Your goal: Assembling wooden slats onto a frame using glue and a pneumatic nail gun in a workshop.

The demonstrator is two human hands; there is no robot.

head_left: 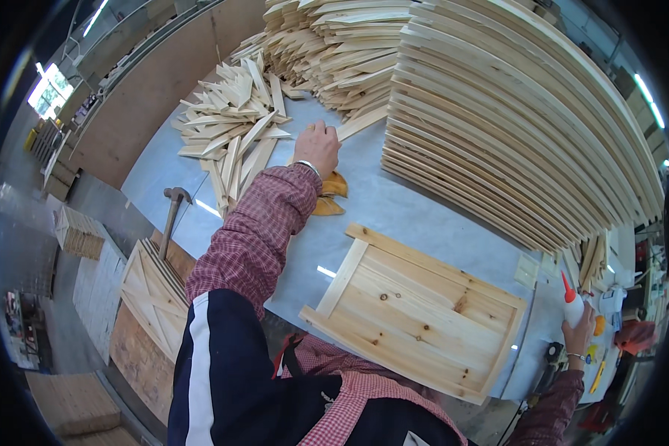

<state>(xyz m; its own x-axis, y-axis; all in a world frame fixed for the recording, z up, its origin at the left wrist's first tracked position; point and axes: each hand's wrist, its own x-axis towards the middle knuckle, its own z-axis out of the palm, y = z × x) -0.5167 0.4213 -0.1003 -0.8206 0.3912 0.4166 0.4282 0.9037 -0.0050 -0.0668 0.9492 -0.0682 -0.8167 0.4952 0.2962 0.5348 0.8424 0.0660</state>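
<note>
My left hand reaches far across the grey table and closes on the end of a thin wooden slat that sticks out from the piles. My right hand is at the table's right end, wrapped around a white glue bottle with a red nozzle, held upright. Between them lies a shallow framed wooden panel, flat near the front edge. A pair of tan work gloves lies beside my left wrist.
A tall stack of long wooden strips fills the right rear of the table. Heaps of short pointed slats lie at the left rear. A hammer rests at the table's left edge above stacked braced panels. Small tools and bottles clutter the far right.
</note>
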